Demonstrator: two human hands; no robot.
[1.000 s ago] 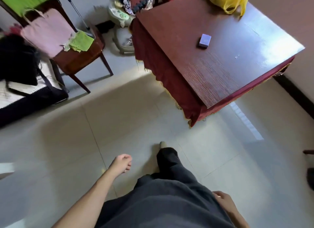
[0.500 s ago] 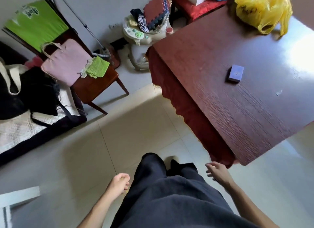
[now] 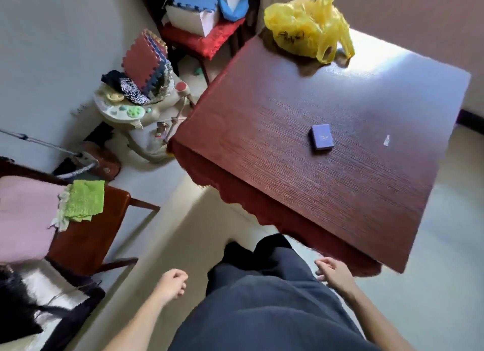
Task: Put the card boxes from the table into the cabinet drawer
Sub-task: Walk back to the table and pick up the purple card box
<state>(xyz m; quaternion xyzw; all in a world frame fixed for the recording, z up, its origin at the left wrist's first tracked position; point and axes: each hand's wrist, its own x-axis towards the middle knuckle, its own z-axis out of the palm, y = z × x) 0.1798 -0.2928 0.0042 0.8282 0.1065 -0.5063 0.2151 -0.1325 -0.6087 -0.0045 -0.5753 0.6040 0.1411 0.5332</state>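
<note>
I see one card box flat on the table, bag at its 12 o'clock. My left hand is loosely curled and empty; my right hand, half-spread and empty, sits near the table's corner.

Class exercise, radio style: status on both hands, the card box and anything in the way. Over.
Left hand loosely curled, empty. Right hand open, empty, at the table corner. Blue card box flat mid-table, untouched. Yellow bag at far edge, clear of the reach.

Blue card box lying flat near the middle of the dark wooden table, yellow plastic bag sitting at its far corner, left hand hanging loosely curled and empty, right hand hovering empty just beside the table's near corner.
</note>
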